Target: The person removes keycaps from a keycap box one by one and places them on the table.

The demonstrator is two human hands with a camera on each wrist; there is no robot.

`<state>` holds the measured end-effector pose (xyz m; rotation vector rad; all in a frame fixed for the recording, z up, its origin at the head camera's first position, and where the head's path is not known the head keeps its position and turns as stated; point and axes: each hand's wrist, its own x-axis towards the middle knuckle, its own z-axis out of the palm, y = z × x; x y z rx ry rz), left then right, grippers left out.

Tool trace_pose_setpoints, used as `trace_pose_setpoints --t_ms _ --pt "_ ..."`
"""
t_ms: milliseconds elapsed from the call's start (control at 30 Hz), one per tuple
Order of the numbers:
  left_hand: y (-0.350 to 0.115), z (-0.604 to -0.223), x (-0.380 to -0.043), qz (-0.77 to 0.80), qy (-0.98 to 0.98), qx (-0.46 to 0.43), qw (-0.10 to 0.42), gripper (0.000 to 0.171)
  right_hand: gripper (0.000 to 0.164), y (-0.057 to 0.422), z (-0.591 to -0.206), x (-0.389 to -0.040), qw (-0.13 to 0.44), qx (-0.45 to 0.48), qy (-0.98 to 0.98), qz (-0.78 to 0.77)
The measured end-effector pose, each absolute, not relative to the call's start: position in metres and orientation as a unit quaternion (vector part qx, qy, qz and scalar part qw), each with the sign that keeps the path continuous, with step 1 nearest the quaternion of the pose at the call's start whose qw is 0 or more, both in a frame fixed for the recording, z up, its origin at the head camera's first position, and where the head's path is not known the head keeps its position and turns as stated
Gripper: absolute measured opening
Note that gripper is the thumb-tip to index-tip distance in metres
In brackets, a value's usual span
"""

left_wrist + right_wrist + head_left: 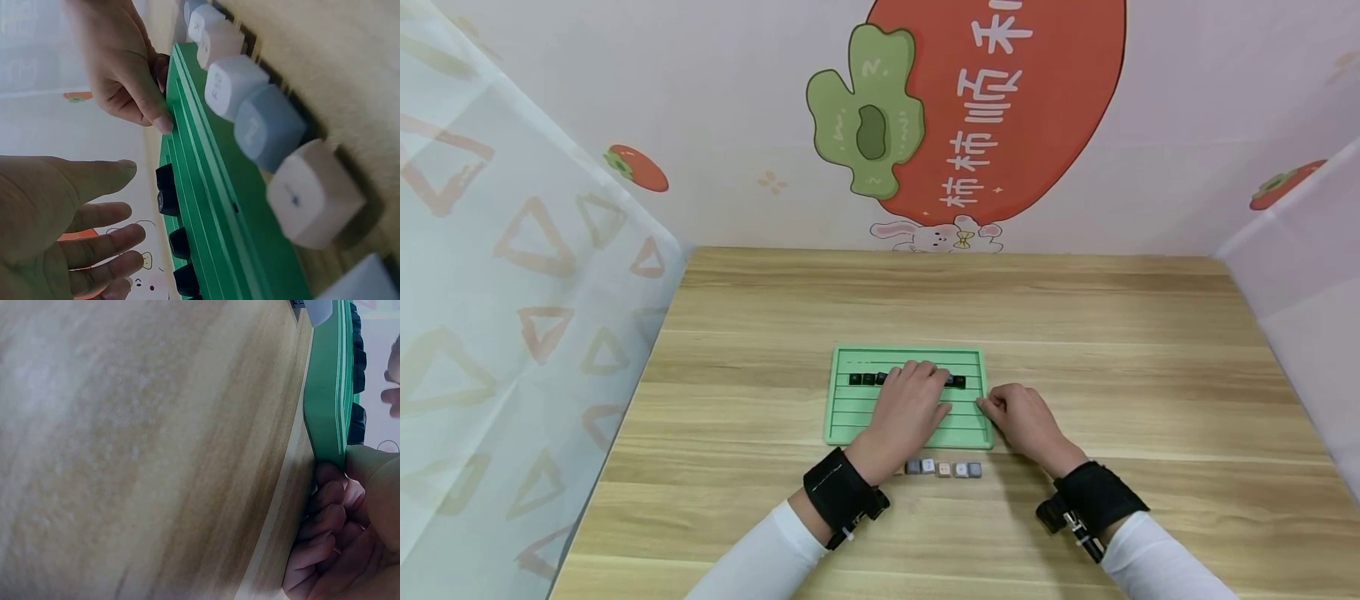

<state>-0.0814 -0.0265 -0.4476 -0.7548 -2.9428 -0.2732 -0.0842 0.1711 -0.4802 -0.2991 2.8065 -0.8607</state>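
Observation:
A light green ridged board lies on the wooden table, with a row of black keycaps across one of its upper slots. Over the middle of that row is my left hand, hiding some of the caps in the head view. The left wrist view shows its fingers extended and apart from the black keycaps, with nothing in them. My right hand pinches the board's right edge, thumb on top. In the right wrist view its other fingers curl beside and below the board's corner.
In front of the board's near edge, a row of white, grey and beige keycaps stands on the table; my left wrist covers part of it. A printed cloth wall rises behind the table, with more cloth at both sides.

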Motion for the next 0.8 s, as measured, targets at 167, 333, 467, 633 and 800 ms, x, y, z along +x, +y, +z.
trace_pose_setpoints --t_ms 167,333,467,633,800 --pt "-0.020 -0.449 -0.089 -0.085 -0.964 -0.250 0.042 0.042 0.038 0.171 -0.480 -0.084 0.097 -0.099 0.947 -0.291" --pt "-0.011 -0.452 -0.095 -0.076 -0.964 -0.252 0.027 0.045 0.039 0.171 -0.480 -0.085 0.095 -0.101 0.946 -0.294" --pt "-0.004 -0.453 -0.099 -0.072 -0.964 -0.255 0.019 0.042 0.039 0.171 -0.480 -0.085 0.093 -0.104 0.945 -0.296" --pt "0.003 -0.455 -0.103 -0.057 -0.963 -0.265 0.008 0.039 0.039 0.172 -0.479 -0.086 0.093 -0.102 0.945 -0.296" --pt "0.006 -0.456 -0.104 -0.038 -0.961 -0.273 -0.001 0.039 0.039 0.172 -0.481 -0.085 0.092 -0.100 0.946 -0.293"
